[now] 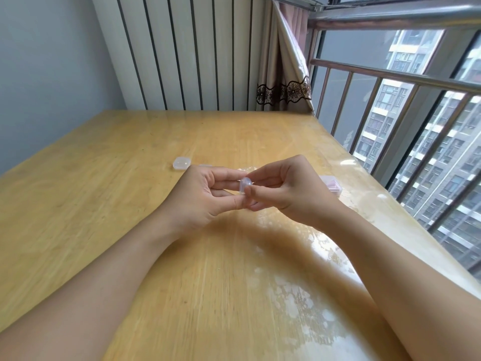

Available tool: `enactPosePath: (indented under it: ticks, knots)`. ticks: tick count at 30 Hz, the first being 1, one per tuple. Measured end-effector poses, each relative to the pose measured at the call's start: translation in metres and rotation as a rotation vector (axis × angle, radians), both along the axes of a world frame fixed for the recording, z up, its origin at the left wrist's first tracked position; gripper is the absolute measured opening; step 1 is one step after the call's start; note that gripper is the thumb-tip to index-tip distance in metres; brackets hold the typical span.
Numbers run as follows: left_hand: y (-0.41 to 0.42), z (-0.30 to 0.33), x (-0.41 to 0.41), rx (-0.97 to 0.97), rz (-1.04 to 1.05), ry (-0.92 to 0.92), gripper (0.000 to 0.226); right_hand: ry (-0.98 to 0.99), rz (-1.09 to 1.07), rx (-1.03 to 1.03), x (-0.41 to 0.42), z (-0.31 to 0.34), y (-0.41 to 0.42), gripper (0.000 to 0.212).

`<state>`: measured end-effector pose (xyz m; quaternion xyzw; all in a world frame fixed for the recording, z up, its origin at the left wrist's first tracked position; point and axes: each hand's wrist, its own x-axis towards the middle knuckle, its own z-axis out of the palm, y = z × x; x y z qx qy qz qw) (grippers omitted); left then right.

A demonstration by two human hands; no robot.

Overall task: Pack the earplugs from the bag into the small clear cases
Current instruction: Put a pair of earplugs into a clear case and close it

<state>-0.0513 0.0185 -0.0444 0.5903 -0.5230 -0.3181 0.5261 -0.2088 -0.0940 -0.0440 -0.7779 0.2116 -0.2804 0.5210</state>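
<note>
Both forearms reach in from the near edge over the wooden tabletop [109, 194] and meet above its middle. The left hand [205, 194] and the right hand [281, 188] together pinch one small clear case [245, 185] between their fingertips, held clear of the tabletop. Whether this case is open or closed, and whether it contains earplugs, cannot be determined; the fingers cover most of it.

Positions relative to the held case:
- Beyond it and to the left: a second clear case [181, 163], closed, lying flat on the tabletop.
- To the right, partly behind the right hand: a third case [331, 184] with a pinkish content, probably already packed.
- Directly beyond it: a crinkled clear bag [248, 168], mostly hidden by the fingers.

Progress assessment: the task appears partly complete. At least one case seems filled; the held case is being worked. Remaining bag contents cannot be seen.
</note>
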Motion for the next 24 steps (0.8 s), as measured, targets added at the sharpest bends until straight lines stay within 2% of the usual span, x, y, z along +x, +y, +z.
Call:
enactPosePath:
  ticks: [6, 9, 11, 14, 16, 19, 22, 24]
  knots:
    - [0.002, 0.003, 0.007, 0.031, -0.014, 0.044, 0.036, 0.029, 0.025, -0.053, 0.001, -0.004, -0.002, 0.015]
    - [0.003, 0.009, 0.012, -0.003, 0.007, 0.132, 0.033, -0.033, -0.053, -0.055, -0.002, 0.001, -0.009, 0.028]
    - [0.003, 0.011, 0.013, -0.011, 0.081, 0.113, 0.028, -0.095, -0.069, -0.033, -0.003, 0.003, -0.011, 0.031]
    - [0.0, 0.009, 0.013, 0.005, 0.22, 0.022, 0.02, -0.136, -0.062, -0.012, -0.001, 0.004, -0.01, 0.018]
    - [-0.003, 0.004, 0.018, 0.027, 0.355, -0.025, 0.016, -0.138, -0.175, -0.101, -0.003, 0.004, -0.014, 0.011]
    - [-0.004, -0.003, 0.031, 0.053, 0.644, -0.253, 0.006, -0.028, -0.398, -0.506, -0.011, 0.009, -0.02, 0.01]
    - [0.002, -0.004, 0.035, 0.26, 0.689, -0.594, 0.013, 0.223, -0.279, -0.738, -0.015, 0.009, -0.016, 0.006]
    - [0.004, -0.005, 0.031, 0.361, 0.671, -0.69, 0.02, 0.397, -0.214, -0.826, -0.013, 0.002, -0.014, 0.006]
